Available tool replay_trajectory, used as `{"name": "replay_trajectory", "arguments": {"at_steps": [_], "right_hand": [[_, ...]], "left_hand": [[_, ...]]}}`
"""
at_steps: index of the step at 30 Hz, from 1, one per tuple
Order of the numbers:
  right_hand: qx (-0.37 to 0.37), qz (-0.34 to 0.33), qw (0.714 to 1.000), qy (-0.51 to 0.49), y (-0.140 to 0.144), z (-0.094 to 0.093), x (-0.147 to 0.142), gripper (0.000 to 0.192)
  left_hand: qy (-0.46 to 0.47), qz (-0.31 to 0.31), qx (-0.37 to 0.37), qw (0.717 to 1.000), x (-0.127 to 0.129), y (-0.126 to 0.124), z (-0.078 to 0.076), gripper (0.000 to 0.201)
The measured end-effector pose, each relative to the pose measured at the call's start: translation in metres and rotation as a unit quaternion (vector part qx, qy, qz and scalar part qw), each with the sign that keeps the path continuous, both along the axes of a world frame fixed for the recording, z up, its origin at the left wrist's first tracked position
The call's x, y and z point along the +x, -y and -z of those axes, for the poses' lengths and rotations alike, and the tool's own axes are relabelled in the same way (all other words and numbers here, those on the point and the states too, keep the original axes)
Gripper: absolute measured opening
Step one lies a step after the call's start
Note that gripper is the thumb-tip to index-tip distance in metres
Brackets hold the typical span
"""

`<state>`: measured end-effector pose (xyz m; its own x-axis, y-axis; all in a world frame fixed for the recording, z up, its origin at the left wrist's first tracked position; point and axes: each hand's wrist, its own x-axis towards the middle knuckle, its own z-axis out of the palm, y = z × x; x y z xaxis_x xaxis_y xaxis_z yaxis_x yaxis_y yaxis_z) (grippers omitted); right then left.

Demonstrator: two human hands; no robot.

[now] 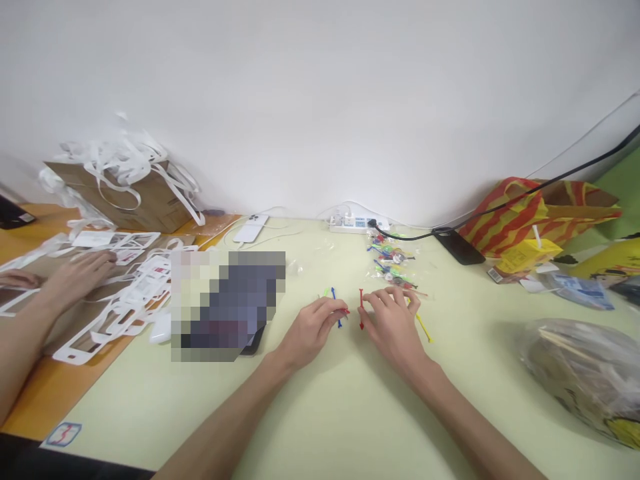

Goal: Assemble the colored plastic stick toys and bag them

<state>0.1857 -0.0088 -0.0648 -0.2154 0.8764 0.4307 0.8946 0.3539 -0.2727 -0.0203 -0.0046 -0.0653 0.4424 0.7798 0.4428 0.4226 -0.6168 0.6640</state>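
Observation:
My left hand [309,328] is closed, thumb and forefinger pinching a small red plastic piece [346,311] whose shape is mostly hidden. Just beyond those fingertips is a blue plastic stick [334,295] with arrow-like ends, and a bit of green plastic [327,291] shows beside it. Between the thumb and fingers of my right hand [395,323] is a red plastic stick [361,300] with widened ends. A yellow plastic stick [425,325] lies at the outer side of the right hand, partly covered by it.
Beyond my hands lie bags of colourful plastic pieces [395,253] near a power strip [357,223]. A blurred-out dark device [235,300] lies left. Right are a black phone [459,245], drink carton [525,260] and plastic-wrapped bundle [585,380]. Another person's hand [80,277] touches white strips.

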Motion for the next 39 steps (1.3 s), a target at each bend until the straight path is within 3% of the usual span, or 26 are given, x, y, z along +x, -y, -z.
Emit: {"name": "replay_trajectory", "arguments": {"at_steps": [5,14,17,21,23,26,28,33,37,39], "right_hand": [[-0.038,0.014,0.993,0.115,-0.019,-0.001,-0.007,0.01],[-0.16,0.053,0.978,0.127,-0.032,-0.017,-0.019,0.022],[-0.19,0.066,0.973,0.114,-0.04,-0.02,-0.018,0.016],[-0.221,0.078,0.968,0.087,-0.048,-0.021,-0.017,0.009],[-0.228,0.081,0.968,0.071,-0.05,-0.022,-0.018,0.007],[-0.234,0.084,0.968,0.034,-0.052,-0.021,-0.017,0.006],[-0.244,0.079,0.966,-0.006,-0.054,-0.021,-0.015,0.01],[-0.28,0.027,0.945,-0.166,-0.058,-0.026,0.001,0.011],[-0.297,-0.047,0.904,-0.304,-0.047,-0.032,0.014,0.027],[-0.313,-0.074,0.861,-0.394,-0.036,-0.032,0.016,0.034]], "left_hand": [[0.015,0.017,0.002,1.0,-0.002,0.001,-0.003,0.024],[0.125,-0.014,-0.066,0.99,0.001,0.001,-0.005,0.022],[0.229,-0.034,-0.169,0.958,0.005,0.0,-0.004,0.019],[0.37,-0.008,-0.305,0.877,0.005,-0.005,-0.006,0.025],[0.407,0.002,-0.334,0.85,0.004,-0.007,-0.007,0.032],[0.43,0.002,-0.352,0.832,0.002,-0.008,-0.008,0.037],[0.424,-0.007,-0.35,0.835,0.002,-0.008,-0.008,0.033],[0.355,-0.027,-0.316,0.879,0.004,-0.007,-0.005,0.024],[0.324,-0.036,-0.29,0.9,0.005,-0.006,-0.006,0.033],[0.301,-0.043,-0.28,0.91,0.006,-0.004,-0.008,0.032]]}}
